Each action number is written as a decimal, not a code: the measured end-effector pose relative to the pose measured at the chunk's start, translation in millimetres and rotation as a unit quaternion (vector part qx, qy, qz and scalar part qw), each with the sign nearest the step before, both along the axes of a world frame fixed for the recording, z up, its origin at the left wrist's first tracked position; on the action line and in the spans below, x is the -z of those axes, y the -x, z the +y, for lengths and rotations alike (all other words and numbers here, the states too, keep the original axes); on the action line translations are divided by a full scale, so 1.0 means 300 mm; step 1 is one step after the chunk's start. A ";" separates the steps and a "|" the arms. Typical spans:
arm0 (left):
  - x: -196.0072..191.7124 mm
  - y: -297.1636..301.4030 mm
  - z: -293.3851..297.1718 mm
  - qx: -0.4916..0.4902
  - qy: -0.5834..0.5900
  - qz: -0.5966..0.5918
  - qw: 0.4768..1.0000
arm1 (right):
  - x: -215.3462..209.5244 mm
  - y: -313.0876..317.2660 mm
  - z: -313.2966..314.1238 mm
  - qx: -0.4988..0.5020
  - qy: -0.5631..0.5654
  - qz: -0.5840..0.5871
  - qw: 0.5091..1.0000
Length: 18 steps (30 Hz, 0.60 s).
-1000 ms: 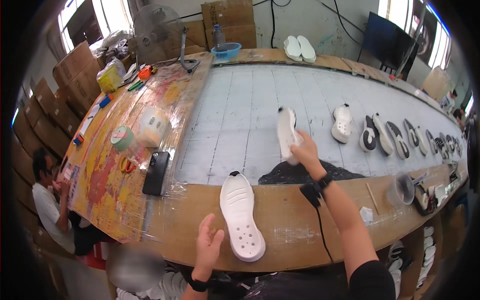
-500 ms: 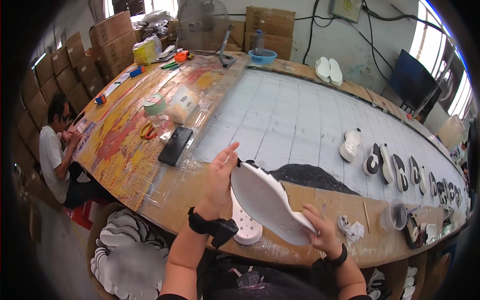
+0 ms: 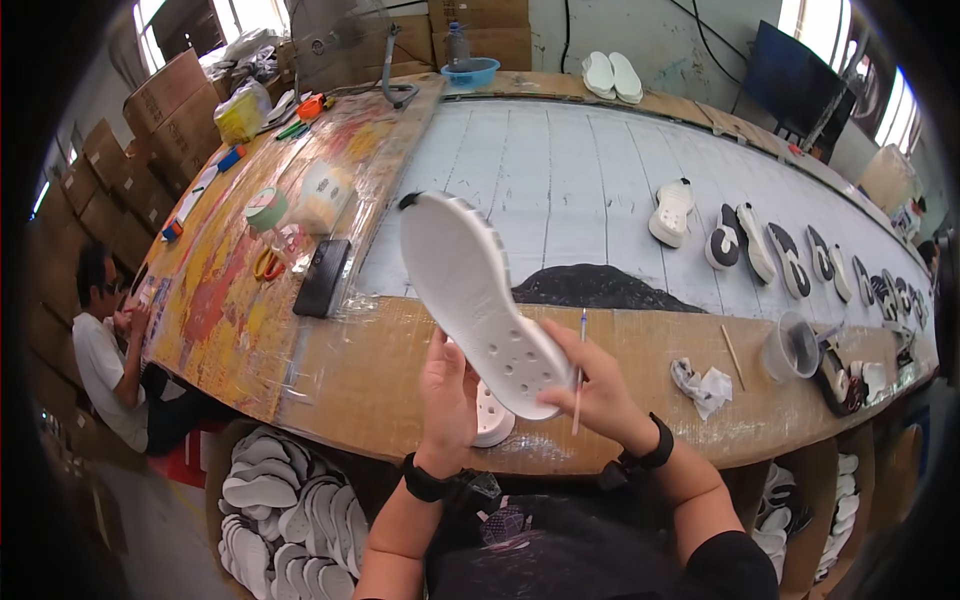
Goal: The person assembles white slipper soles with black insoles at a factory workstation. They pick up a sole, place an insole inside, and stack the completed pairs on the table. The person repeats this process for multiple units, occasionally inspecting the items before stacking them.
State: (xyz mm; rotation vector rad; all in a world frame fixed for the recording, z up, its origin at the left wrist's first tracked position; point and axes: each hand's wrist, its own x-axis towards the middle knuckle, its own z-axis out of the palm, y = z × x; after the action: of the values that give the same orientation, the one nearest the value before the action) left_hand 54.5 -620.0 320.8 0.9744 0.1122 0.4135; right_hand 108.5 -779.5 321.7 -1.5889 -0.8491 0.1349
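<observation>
A white shoe sole [image 3: 470, 290] with holes in its heel part is held tilted up, its toe end marked by a black patch. My right hand [image 3: 605, 390] grips the heel end, and a thin stick with a blue upper end [image 3: 583, 325] runs upright through the same fingers. Just left of the sole's lower edge is my left hand [image 3: 447, 400], its fingers raised and loosely apart, partly behind the sole. A second white sole [image 3: 492, 425] with holes lies on the table between my hands, mostly hidden by the raised one.
Black-and-white soles [image 3: 790, 260] stand in a row at the right. A crumpled tissue [image 3: 702, 388], a wooden stick [image 3: 733, 357] and a clear plastic cup [image 3: 790, 348] lie nearer. A phone [image 3: 322, 278] lies left. Below is a box of soles [image 3: 290, 500]; a person [image 3: 110, 360] sits far left.
The sole has swung more upright, its toe end rising up and left. My left hand has come off the toe end and dropped lower. The thin stick now shows beside my right fingers.
</observation>
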 end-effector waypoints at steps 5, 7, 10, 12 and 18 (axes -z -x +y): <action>0.094 -0.004 0.070 0.097 0.074 0.062 0.991 | -0.068 0.066 0.000 -0.092 0.062 -0.136 0.985; 0.068 0.008 0.098 0.204 0.179 0.138 0.953 | -0.087 0.072 0.007 -0.111 0.070 -0.070 0.989; 0.055 -0.026 0.107 0.251 0.300 0.148 0.908 | -0.050 0.010 0.013 -0.146 -0.003 0.122 0.982; 0.026 -0.030 0.099 0.338 0.376 0.108 0.856 | 0.032 -0.057 0.002 -0.116 -0.021 0.128 0.985; 0.095 -0.045 0.206 0.145 -0.117 0.235 0.954 | 0.115 -0.449 -0.176 0.008 0.287 0.064 0.956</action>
State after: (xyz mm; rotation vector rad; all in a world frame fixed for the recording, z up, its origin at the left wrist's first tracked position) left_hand 68.1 -558.2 292.4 1.2897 0.3517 -0.0846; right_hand 243.3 -832.3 287.4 -2.1001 -0.7289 0.5053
